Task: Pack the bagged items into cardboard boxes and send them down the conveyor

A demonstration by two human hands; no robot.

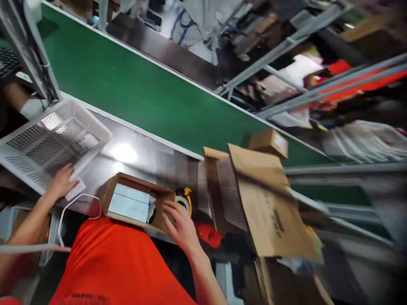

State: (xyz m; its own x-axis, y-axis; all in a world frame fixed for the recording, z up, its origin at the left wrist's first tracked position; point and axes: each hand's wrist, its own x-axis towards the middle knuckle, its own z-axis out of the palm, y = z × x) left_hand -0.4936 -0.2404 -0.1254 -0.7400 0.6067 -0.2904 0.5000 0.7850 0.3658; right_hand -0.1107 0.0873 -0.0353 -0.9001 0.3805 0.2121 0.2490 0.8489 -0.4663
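My left hand (62, 183) is at the near rim of a white perforated plastic basket (103, 132), fingers over its wall and thumb outside. A small white slip (76, 190) lies by the thumb. In front of my body is an open cardboard box (125, 176) with white boxes (130, 200) packed side by side. At its right end a clear plastic-like piece and a dark item show only partly. My right hand (182, 223) rests over that end, fingers stretched out and slightly apart. Just beyond it sits a tape roll (182, 202) with a yellow-and-black dispenser part (188, 192).
A green conveyor belt (143, 95) runs diagonally behind the metal table (152, 159). Large cardboard pieces (267, 203) stand on the right, near a small closed carton (270, 143). A white cable (61, 220) loops at left. Metal posts and blurred people lie beyond.
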